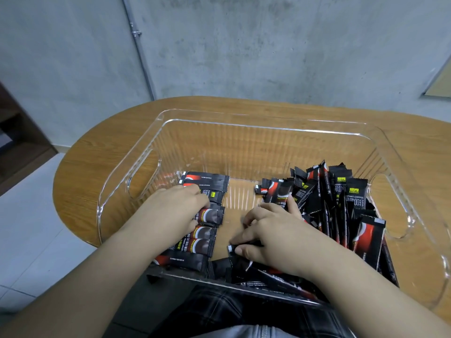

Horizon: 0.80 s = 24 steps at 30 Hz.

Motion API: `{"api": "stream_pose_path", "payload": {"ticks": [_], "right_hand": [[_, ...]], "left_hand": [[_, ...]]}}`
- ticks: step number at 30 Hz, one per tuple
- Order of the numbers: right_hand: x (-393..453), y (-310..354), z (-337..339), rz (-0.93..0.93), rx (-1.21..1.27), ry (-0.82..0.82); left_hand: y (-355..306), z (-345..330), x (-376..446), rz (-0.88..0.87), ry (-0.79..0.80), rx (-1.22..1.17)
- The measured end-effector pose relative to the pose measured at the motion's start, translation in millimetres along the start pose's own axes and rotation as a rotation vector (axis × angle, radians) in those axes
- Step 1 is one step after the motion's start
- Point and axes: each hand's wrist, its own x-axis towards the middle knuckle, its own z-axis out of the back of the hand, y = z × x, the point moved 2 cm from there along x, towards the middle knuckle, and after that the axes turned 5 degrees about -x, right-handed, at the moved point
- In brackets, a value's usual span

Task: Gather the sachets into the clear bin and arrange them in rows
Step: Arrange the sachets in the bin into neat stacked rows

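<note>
A clear plastic bin (pixel 263 128) with handle cutouts stands on the wooden table. Along its left side lies a row of black and red coffee sachets (pixel 207 215), stacked flat from far to near. My left hand (pixel 175 211) rests on that row with fingers curled down over the sachets. A loose heap of sachets (pixel 341 203) leans against the bin's right wall. My right hand (pixel 271 232) is near the bin's front middle and pinches one sachet (pixel 238 247) between thumb and fingers.
The oval wooden table (pixel 85 167) stands against a grey concrete wall with a pipe (pixel 139 47). The bin's near edge hangs over my lap. Pale floor tiles (pixel 29 215) show at left.
</note>
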Motion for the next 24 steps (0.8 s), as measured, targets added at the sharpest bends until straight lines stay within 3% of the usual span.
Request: {"api": "stream_pose_path", "payload": {"ticks": [10, 24], "right_hand": [[-0.5, 0.1, 1.4, 0.006, -0.007, 0.01], [-0.4, 0.2, 1.3, 0.009, -0.007, 0.004]], "left_hand": [[-2.1, -2.6, -2.3, -0.041, 0.018, 0.083], [-2.2, -5.5, -4.9, -0.061, -0.023, -0.055]]}}
